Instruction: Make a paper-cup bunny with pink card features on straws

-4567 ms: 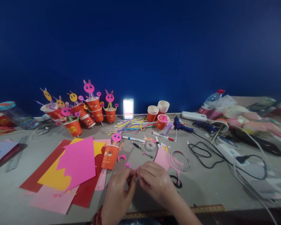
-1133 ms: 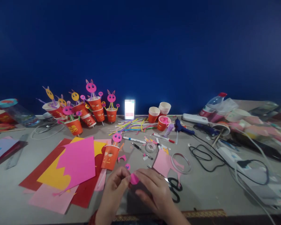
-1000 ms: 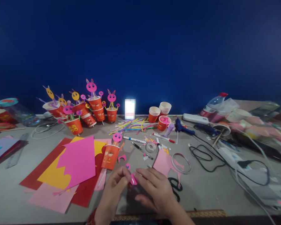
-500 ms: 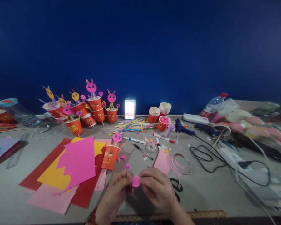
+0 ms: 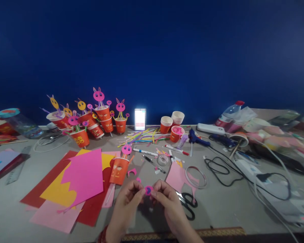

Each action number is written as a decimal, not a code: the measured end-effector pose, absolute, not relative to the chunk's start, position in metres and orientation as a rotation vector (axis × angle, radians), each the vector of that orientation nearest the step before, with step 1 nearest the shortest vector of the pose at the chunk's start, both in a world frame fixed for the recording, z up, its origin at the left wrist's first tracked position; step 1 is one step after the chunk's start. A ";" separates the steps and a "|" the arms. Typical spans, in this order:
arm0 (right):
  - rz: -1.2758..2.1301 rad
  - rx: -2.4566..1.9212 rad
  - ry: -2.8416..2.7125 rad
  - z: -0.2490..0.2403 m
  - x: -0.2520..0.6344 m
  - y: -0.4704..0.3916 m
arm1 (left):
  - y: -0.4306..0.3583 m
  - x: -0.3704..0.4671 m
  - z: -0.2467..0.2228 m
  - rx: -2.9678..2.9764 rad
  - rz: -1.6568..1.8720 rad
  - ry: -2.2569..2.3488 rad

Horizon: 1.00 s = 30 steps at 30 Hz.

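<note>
Between my two hands is a small round pink paper piece (image 5: 148,190) with a dark blue-purple mark on its face. My left hand (image 5: 128,200) pinches its left edge with thumb and forefinger. My right hand (image 5: 166,199) pinches the opposite edge. Just beyond my left fingers lies another small pink paper piece (image 5: 138,180), partly hidden. An orange paper cup (image 5: 119,171) with a pink rabbit-like face (image 5: 126,149) lies ahead of my left hand. Black-handled scissors (image 5: 188,204) rest right of my right hand.
Coloured paper sheets (image 5: 86,175) overlap on the left. Decorated cups (image 5: 103,114) stand at the back left. Pipe cleaners (image 5: 142,136), markers (image 5: 177,149) and stacked cups (image 5: 166,125) are ahead. A blue glue gun (image 5: 199,139), tape roll (image 5: 196,177) and black cable (image 5: 220,168) lie on the right.
The pink piece showed a plain side before; its marked face shows now. It has moved slightly up, and my right hand has drawn left, uncovering more of the scissors.
</note>
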State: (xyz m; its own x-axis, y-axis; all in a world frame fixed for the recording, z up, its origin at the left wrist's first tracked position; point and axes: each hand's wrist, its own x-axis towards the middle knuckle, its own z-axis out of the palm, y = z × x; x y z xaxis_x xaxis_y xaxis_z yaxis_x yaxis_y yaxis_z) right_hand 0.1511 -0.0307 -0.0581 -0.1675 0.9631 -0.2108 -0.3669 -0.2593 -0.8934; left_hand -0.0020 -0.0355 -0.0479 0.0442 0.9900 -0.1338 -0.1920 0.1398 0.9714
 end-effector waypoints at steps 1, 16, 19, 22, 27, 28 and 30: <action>1.648 -1.019 -0.890 -0.058 0.152 -0.031 | -0.035 -0.003 -0.046 0.989 1.163 1.112; 1.268 -1.192 -1.580 -0.037 0.166 -0.012 | -0.012 -0.055 -0.017 1.777 1.114 1.508; 1.427 -1.137 -1.402 -0.046 0.162 -0.009 | 0.008 -0.079 -0.023 1.859 1.122 1.909; 1.528 -1.055 -1.222 -0.052 0.157 -0.005 | 0.023 -0.089 -0.034 1.794 0.697 2.041; 1.523 -1.002 -1.079 -0.055 0.154 -0.002 | 0.024 -0.082 -0.046 1.598 0.825 1.894; 1.522 -0.995 -1.062 -0.054 0.155 -0.001 | 0.021 -0.080 -0.046 1.554 0.939 1.848; 1.505 -0.979 -1.035 -0.049 0.155 0.000 | 0.014 -0.074 -0.043 1.452 1.174 1.749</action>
State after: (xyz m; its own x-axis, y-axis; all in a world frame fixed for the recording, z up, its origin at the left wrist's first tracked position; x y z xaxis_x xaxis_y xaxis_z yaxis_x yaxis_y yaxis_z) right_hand 0.1554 -0.0002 -0.0488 -0.1502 0.9862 -0.0703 -0.2876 -0.1116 -0.9512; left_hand -0.0742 0.0142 -0.0434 -0.2440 0.9645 0.1012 0.4592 0.0230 0.8880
